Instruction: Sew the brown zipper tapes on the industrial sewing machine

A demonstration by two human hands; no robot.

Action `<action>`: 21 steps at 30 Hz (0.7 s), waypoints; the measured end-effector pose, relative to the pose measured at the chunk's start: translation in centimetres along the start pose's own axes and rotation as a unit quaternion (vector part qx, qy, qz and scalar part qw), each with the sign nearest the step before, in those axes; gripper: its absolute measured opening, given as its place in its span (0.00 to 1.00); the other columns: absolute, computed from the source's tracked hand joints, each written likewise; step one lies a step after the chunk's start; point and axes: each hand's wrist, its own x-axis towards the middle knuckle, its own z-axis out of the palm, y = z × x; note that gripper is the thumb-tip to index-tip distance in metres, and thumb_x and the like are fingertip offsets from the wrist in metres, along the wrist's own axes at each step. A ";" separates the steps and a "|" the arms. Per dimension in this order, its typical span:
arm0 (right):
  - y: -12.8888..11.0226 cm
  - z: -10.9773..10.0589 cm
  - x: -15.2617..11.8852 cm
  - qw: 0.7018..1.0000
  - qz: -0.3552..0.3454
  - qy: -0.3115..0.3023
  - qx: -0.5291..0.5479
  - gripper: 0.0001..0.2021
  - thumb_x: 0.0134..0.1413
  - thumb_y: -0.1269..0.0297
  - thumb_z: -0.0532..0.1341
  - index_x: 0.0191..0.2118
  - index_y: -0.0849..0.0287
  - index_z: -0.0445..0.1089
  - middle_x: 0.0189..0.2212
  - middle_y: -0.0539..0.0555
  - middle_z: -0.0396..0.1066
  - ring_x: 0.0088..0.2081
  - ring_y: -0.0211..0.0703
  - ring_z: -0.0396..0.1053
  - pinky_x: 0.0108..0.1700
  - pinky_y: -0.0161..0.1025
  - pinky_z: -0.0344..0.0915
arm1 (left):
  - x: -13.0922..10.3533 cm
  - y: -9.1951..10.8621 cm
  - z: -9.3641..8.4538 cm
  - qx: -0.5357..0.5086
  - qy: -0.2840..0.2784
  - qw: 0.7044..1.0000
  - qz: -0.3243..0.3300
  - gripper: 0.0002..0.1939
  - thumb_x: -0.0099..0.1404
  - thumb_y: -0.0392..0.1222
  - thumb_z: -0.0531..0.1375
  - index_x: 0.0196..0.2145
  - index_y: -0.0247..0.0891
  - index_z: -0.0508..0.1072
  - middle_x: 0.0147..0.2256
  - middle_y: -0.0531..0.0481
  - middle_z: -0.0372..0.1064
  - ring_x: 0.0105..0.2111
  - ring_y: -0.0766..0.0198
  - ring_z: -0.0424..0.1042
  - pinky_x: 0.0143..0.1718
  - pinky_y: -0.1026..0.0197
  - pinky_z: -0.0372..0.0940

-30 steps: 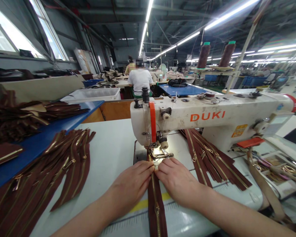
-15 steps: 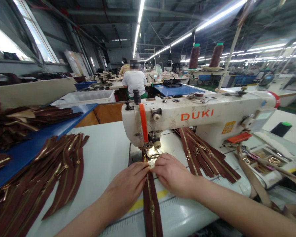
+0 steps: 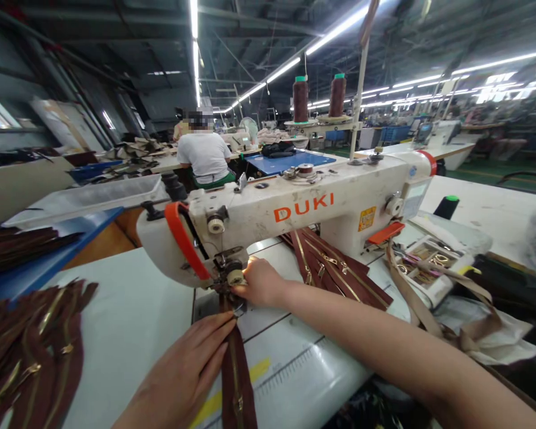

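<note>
A brown zipper (image 3: 235, 375) with gold teeth runs lengthwise under the needle area of a white sewing machine (image 3: 259, 217). My left hand (image 3: 192, 357) is closed, its fingers together and pressing the zipper's upper end just in front of the presser foot (image 3: 237, 308). My right hand (image 3: 263, 285) reaches in at the right of the machine head, beside the needle area. Its fingers are curled, with the tips partly hidden behind the head; what they hold, if anything, does not show. The zipper's slider hangs toward me, below my left hand.
Brown zippers (image 3: 49, 351) lie heaped at the left, and more zippers (image 3: 335, 268) lie under the machine arm. A parts tray (image 3: 424, 268) with gold rings and beige straps (image 3: 413, 292) sit at the right. A person in a white shirt (image 3: 204, 156) sits ahead.
My right hand has left the zipper in front of the foot and moved up beside the needle area. My left hand stays on the zipper. The view has turned to the right.
</note>
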 end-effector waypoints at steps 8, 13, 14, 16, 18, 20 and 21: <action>0.6 0.8 1.0 0.999 0.014 0.025 -0.022 0.11 0.53 0.64 0.58 0.34 0.66 0.75 0.33 0.61 0.75 0.35 0.47 0.71 0.33 0.36 0.62 | 0.8 0.2 -0.5 0.017 0.015 1.000 0.007 0.17 0.69 0.48 0.48 0.50 0.41 0.69 0.46 0.47 0.73 0.44 0.57 0.74 0.47 0.56 0.70; 0.9 1.0 1.1 0.999 0.008 0.039 -0.032 0.11 0.54 0.69 0.56 0.35 0.69 0.74 0.35 0.65 0.74 0.36 0.50 0.71 0.35 0.38 0.64 | 0.4 -0.3 -0.2 0.018 0.017 1.000 0.018 0.18 0.69 0.48 0.48 0.51 0.42 0.69 0.46 0.47 0.73 0.44 0.56 0.74 0.45 0.55 0.71; 0.9 1.0 1.1 0.999 0.006 0.041 -0.032 0.11 0.54 0.69 0.56 0.35 0.69 0.74 0.35 0.65 0.74 0.37 0.50 0.71 0.36 0.38 0.64 | 0.3 -0.4 -0.1 0.019 0.014 1.000 0.016 0.18 0.69 0.48 0.48 0.51 0.42 0.69 0.47 0.47 0.73 0.44 0.56 0.74 0.46 0.55 0.71; 0.9 1.0 1.1 0.999 0.005 0.043 -0.032 0.11 0.54 0.69 0.56 0.36 0.69 0.73 0.34 0.66 0.74 0.37 0.51 0.71 0.36 0.39 0.64 | 0.3 -0.4 -0.1 0.023 0.011 1.000 0.014 0.19 0.69 0.48 0.47 0.51 0.42 0.69 0.47 0.47 0.73 0.45 0.56 0.74 0.45 0.54 0.71; 0.9 1.0 1.2 0.999 0.003 0.042 -0.030 0.11 0.54 0.69 0.55 0.36 0.70 0.73 0.34 0.66 0.74 0.37 0.51 0.71 0.36 0.39 0.65 | 0.4 -0.3 -0.1 0.029 0.015 0.999 0.022 0.18 0.69 0.48 0.47 0.51 0.41 0.69 0.46 0.47 0.73 0.44 0.56 0.74 0.44 0.54 0.72; 0.9 1.0 1.4 0.999 -0.003 0.038 -0.027 0.11 0.54 0.71 0.55 0.36 0.70 0.73 0.35 0.66 0.74 0.38 0.52 0.71 0.37 0.40 0.65 | 0.5 -0.3 -0.1 0.033 0.019 0.999 0.030 0.18 0.69 0.47 0.47 0.50 0.40 0.69 0.46 0.46 0.73 0.43 0.55 0.75 0.43 0.54 0.73; 0.9 1.0 1.5 0.999 -0.008 0.034 -0.024 0.10 0.53 0.72 0.56 0.36 0.69 0.73 0.35 0.65 0.74 0.38 0.51 0.71 0.38 0.39 0.65 | 0.5 -0.3 -0.1 0.034 0.022 0.999 0.033 0.18 0.69 0.46 0.47 0.50 0.40 0.69 0.45 0.46 0.73 0.43 0.55 0.75 0.42 0.54 0.73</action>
